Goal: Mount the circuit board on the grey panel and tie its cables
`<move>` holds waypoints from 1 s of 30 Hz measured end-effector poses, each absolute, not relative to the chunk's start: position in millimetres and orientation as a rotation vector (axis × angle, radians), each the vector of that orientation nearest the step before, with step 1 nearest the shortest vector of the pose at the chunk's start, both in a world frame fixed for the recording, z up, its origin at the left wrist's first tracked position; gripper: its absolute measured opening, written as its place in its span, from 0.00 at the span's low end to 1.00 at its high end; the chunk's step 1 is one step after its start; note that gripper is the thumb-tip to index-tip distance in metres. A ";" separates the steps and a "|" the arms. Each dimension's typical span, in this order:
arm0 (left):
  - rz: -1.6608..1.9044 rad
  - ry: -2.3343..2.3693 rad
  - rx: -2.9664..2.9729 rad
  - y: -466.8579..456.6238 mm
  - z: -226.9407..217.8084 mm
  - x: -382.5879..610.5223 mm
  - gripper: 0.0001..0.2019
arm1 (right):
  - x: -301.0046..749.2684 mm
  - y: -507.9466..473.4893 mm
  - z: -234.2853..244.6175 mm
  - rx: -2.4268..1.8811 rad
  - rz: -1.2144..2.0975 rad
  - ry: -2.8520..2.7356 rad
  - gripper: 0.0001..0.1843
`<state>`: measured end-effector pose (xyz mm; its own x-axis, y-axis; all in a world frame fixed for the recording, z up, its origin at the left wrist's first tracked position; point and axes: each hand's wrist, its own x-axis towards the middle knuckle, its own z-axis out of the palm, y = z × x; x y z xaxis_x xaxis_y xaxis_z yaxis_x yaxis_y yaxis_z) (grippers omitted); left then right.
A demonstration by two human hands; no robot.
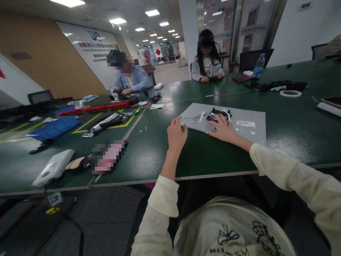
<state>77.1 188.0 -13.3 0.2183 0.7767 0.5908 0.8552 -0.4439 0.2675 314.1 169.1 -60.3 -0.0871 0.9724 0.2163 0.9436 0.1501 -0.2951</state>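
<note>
A flat grey metal panel lies on the green table, with white labels and thin cables on its upper face. My left hand is at the panel's left edge, thumb and fingers apart, and nothing shows in it. Spread over the middle of the panel, my right hand rests by a small black part with a circuit board. The fingers partly cover that part. A white strip sits on the panel left of the board, among the cables. Whether the right fingertips press on the board cannot be made out.
To the left are a blue bin, a white power bank and a blurred-out pink item. A white tape ring and a water bottle stand at the right. Two people sit across the table.
</note>
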 end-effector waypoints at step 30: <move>-0.900 -1.699 -2.460 179.5 -13.7 79.8 0.25 | 438.9 193.9 -85.3 -2.472 -0.057 -1.189 0.40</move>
<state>79.8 179.5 -13.7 0.2414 0.8518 0.4650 0.8631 -0.4075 0.2984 438.9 193.9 -85.3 0.6384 0.7423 0.2035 0.7583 -0.5611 -0.3318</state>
